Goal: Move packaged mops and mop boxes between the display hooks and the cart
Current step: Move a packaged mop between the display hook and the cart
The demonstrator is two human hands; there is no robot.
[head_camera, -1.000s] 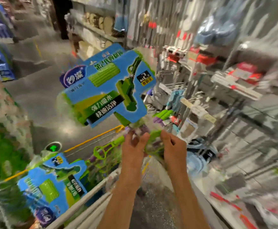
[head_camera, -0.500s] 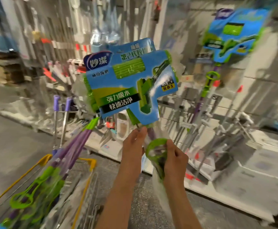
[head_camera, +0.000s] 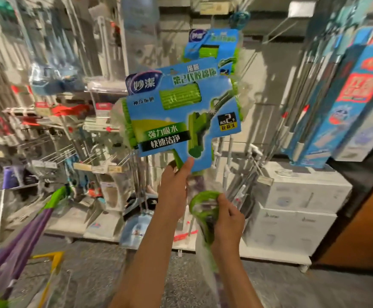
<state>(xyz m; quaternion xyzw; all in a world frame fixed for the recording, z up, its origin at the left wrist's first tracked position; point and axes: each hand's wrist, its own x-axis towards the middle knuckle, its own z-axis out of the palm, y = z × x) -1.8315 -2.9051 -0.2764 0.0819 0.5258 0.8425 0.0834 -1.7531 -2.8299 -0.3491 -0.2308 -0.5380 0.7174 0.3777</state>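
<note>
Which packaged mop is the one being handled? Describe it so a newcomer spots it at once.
Start at the wall of display hooks straight ahead, then look to the centre of the picture. There the packaged mop is held up by the left hand under its blue card and the right hand on its green loop handle. Unlike the matching hanging mop behind, it sits nearest and in hand.

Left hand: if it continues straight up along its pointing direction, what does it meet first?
The left hand points upward, its fingertips already touching the lower edge of the blue-and-green cardboard mop package. That package comes first; the similar package hanging behind seems farther, though depth is unclear.
</note>
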